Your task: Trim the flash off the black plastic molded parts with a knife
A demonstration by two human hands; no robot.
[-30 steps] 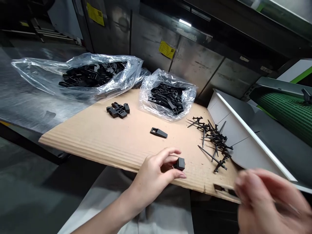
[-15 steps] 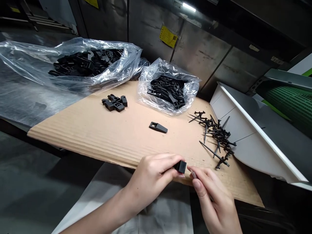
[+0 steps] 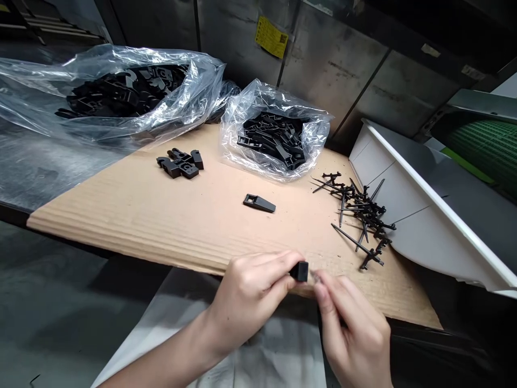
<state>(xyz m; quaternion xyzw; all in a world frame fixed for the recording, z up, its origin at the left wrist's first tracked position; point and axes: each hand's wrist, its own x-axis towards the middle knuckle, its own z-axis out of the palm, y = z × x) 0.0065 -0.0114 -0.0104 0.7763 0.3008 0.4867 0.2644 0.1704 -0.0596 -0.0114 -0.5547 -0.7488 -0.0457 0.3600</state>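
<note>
My left hand [image 3: 254, 293] pinches a small black plastic block [image 3: 299, 271] between thumb and fingers at the cardboard's front edge. The block's square end faces right. Close beside that end, my right hand [image 3: 355, 323] is closed, thumb against forefinger. A thin greyish sliver shows at its fingertips, blurred, and its kind cannot be made out. One tapered black plastic piece with a square opening [image 3: 259, 203] lies on the cardboard beyond my hands. Several black clip-like parts [image 3: 180, 163] sit in a small cluster further left.
Thin black plastic sprues [image 3: 363, 215] lie piled at right, beside a white tray-like panel [image 3: 436, 215]. Two clear bags of black parts, a large one [image 3: 202, 86] and a smaller one [image 3: 232, 145], stand at the back. Cardboard [image 3: 121, 215] covers the metal table [image 3: 24, 161].
The view has shifted slightly. My right hand's fingertips have turned a little and stay beside the block's end. My left hand keeps its hold on the block.
</note>
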